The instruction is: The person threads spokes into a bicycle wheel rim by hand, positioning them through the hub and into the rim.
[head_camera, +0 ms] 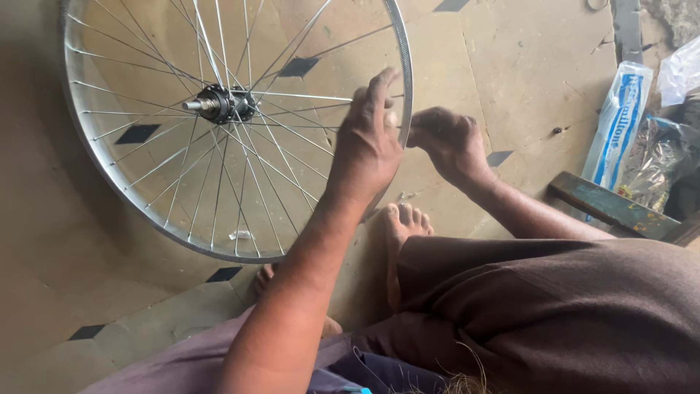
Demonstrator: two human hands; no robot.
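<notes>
On floor by the feet, wheel stands upright w/ spokes laced into hub, left hand gripping rim, right hand pinched narrow at rim edge, prob. on a nipple — spokes mostly in, tensioning/truing seemingly left.

Beneath me lies a floor of pale beige stone tiles with small dark diamond insets at the corners. To my right sit a worn blue-green wooden plank and crumpled clear plastic bags. Daylight is soft.
</notes>
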